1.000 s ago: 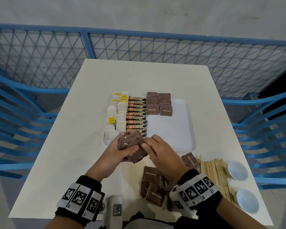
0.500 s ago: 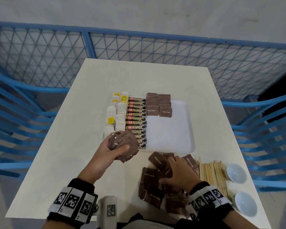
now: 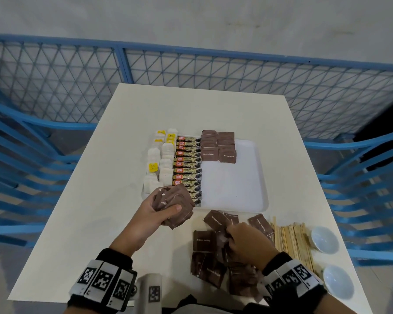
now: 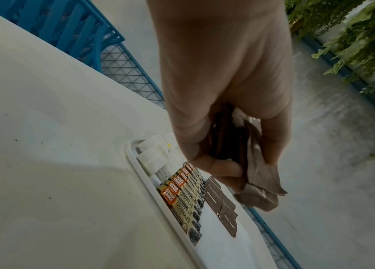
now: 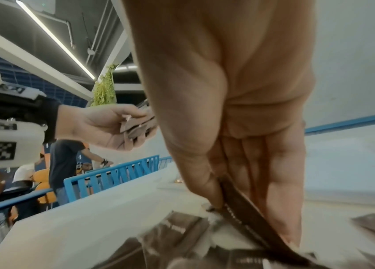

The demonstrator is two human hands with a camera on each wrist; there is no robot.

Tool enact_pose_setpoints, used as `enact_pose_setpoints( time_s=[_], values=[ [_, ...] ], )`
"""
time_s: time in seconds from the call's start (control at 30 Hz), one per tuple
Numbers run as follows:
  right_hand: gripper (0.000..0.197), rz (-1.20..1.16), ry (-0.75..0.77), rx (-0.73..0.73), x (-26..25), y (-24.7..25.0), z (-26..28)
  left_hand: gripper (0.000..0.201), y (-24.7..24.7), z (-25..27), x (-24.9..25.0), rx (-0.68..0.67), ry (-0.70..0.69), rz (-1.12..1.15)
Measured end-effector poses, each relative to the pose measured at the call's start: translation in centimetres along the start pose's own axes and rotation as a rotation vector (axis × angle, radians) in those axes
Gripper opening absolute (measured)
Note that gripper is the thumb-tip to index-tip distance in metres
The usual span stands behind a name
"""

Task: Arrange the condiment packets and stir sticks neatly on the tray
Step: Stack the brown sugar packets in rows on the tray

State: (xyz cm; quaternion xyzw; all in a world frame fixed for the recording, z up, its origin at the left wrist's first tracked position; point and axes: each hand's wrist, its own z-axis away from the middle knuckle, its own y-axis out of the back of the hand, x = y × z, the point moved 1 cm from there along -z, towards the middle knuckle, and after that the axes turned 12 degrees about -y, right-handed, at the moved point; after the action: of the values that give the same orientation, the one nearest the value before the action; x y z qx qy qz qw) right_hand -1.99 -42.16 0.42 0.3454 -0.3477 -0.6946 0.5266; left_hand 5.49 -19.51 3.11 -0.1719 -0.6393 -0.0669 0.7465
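I am in the step of gathering the loose brown sugar packets before I lay them on the tray [image 3: 258,177]. My left hand [image 3: 156,215] is curled around a stack [image 3: 174,205] of these packets, thumb on top, and holds it in the air just at the near-left corner of the tray. My right hand [image 3: 247,244] is down on the pile [image 3: 210,257] that lies on the table [image 3: 82,211] in front of the tray; in the right wrist view the thumb and fingers [image 5: 283,209] pinch the edge of one packet [image 5: 246,216], so this hand is closed on it. On the tray the white sachets [image 3: 162,162], the granules sticks [image 3: 187,165] and two short rows of sugar packets [image 3: 219,147] are already in place, and the rest of the tray is bare. The stir sticks [image 3: 293,241] wait on the table at the right, beside two small bowls [image 3: 325,240]. To do this step well, I think I should lift the pinched packet straight up so it does not drag its neighbours, then turn it to the same face as the stack before I slide it under the left thumb. The stack looks a little fanned, so I would square its edges before adding many more. The risk, in my judgement, is that the left grip loosens and packets fall on the granules sticks below.
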Motion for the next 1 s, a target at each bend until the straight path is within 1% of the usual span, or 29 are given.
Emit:
enact_pose_setpoints(
  time_s=[0.1, 0.23, 0.3, 0.43, 0.5, 0.57, 0.63, 0.73, 0.83, 0.87, 0.93, 1.0],
  values=[
    [0.023, -0.083, 0.012, 0.029, 0.6, 0.9, 0.3, 0.048, 0.1, -0.1, -0.3, 0.008, 0.01, -0.01],
    [0.019, -0.327, 0.042, 0.037, 1.4, 2.8, 1.0, 0.042, 0.1, -0.2, -0.7, 0.018, 0.022, -0.031],
    [0.015, -0.463, 0.049, 0.031, 1.3, 4.0, 1.2, 0.042, -0.1, -0.3, -0.7, 0.018, 0.024, -0.035],
    [0.011, -0.927, 0.039, -0.141, -0.1, 5.6, 1.3, 0.04, -0.6, -0.5, -0.5, -0.001, 0.033, -0.026],
    [0.011, -1.068, 0.073, -0.184, -1.0, 5.7, 1.2, 0.041, -0.9, -0.5, -0.2, -0.021, 0.03, -0.019],
    [0.011, -1.157, 0.093, -0.195, -1.9, 5.5, 0.8, 0.041, -1.0, -0.4, 0.1, -0.038, 0.028, 0.0],
    [0.011, -1.236, 0.091, -0.197, -2.8, 5.1, 0.5, 0.042, -0.9, -0.3, 0.3, -0.054, 0.035, 0.032],
    [0.007, -1.329, 0.088, -0.171, -4.4, 5.1, 0.5, 0.051, -0.6, -0.1, 0.5, -0.072, 0.058, 0.073],
    [0.014, -1.326, 0.097, -0.114, -6.0, 5.1, 0.5, 0.059, -0.2, -0.1, 0.5, -0.085, 0.092, 0.078],
    [0.015, -1.29, 0.1, -0.083, -6.5, 5.0, 0.3, 0.057, -0.1, -0.2, 0.5, -0.084, 0.1, 0.079],
    [0.019, -1.229, 0.104, -0.042, -7.3, 4.9, 0.2, 0.048, 0.1, -0.3, 0.5, -0.068, 0.106, 0.081],
    [0.026, -1.255, 0.118, -0.052, -7.9, 4.9, 0.2, 0.04, 0.3, -0.5, 0.6, -0.043, 0.099, 0.078]
  ],
)
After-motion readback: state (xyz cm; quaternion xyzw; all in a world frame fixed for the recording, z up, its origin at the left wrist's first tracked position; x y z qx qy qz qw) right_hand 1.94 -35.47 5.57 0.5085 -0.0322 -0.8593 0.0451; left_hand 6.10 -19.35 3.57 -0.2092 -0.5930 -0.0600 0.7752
